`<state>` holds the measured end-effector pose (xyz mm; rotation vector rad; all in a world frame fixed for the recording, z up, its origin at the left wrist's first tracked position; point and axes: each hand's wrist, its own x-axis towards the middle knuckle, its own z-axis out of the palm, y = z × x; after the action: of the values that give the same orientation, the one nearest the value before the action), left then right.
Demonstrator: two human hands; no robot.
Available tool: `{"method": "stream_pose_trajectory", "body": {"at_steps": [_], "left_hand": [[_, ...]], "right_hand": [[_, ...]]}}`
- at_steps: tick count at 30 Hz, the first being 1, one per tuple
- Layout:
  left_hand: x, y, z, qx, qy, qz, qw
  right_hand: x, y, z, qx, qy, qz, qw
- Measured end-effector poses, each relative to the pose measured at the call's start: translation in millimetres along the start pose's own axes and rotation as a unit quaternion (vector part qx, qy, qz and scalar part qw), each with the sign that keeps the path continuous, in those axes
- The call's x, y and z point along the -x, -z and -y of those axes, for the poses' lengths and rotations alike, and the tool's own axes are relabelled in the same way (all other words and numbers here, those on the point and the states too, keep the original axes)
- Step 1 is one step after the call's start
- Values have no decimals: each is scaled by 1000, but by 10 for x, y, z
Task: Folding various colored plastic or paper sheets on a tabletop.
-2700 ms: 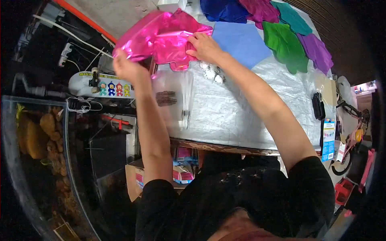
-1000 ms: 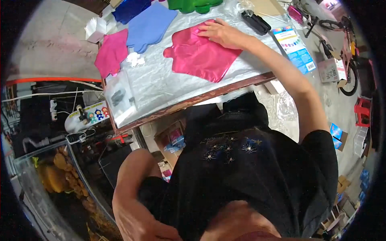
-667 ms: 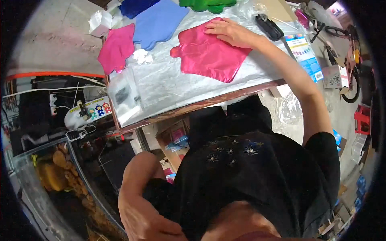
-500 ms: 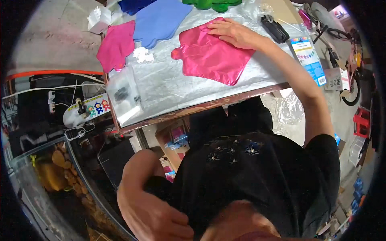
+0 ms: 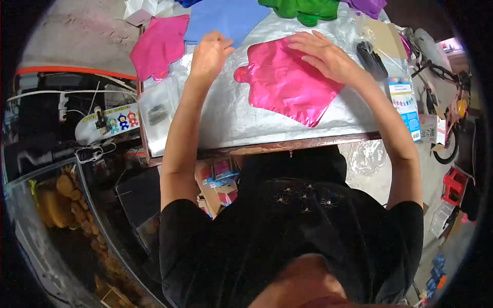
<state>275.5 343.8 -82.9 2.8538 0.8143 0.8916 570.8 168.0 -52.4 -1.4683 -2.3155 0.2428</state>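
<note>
A flat, uninflated pink foil balloon (image 5: 292, 84) lies on the silver-covered table, its rounded tab pointing left. My right hand (image 5: 326, 55) rests on its upper right part, fingers spread. My left hand (image 5: 211, 55) is over the table left of it, near the lower edge of a light blue balloon (image 5: 221, 20). The fingers of that hand are curled together; whether anything small is between them is hidden. Beside its wrist, small white pieces (image 5: 186, 60) show partly. A second pink balloon (image 5: 162, 46) lies farther left.
Green (image 5: 303, 10) and purple (image 5: 367, 6) balloons lie at the far edge. At the right are a black object (image 5: 372, 60) and a blue-and-white package (image 5: 404, 108). A clear bag (image 5: 156, 115) lies at the table's left corner. A glass tank (image 5: 77, 205) stands lower left.
My left hand has risen from beside my body to above the table. My right hand stays on the pink balloon, its fingers now more raised. The view has shifted slightly.
</note>
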Motion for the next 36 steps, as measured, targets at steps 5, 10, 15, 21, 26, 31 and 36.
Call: {"method": "stream_pose_trajectory", "body": {"at_steps": [5,10,15,21,26,31,36], "left_hand": [[-22,-20,24,73,112,32,990],[-125,96,131,307,364,45,878],[-168,126,334,442,408,61,796],[-274,206,323,436,387,66,810],[-454,346,405,389,337,-21,857],[-643,477,367,274,325,18,905],[-854,680,711,293,270,-21,917]], "right_hand": [[-29,22,50,-21,2,-2,1000],[-244,-93,61,-51,25,0,998],[-638,-263,142,-71,39,-19,997],[-1190,-613,300,3,26,-87,996],[-1398,-700,373,104,-33,16,994],[-1772,-968,98,131,17,-203,970],[-1855,-957,-10,140,-103,-93,980]]}}
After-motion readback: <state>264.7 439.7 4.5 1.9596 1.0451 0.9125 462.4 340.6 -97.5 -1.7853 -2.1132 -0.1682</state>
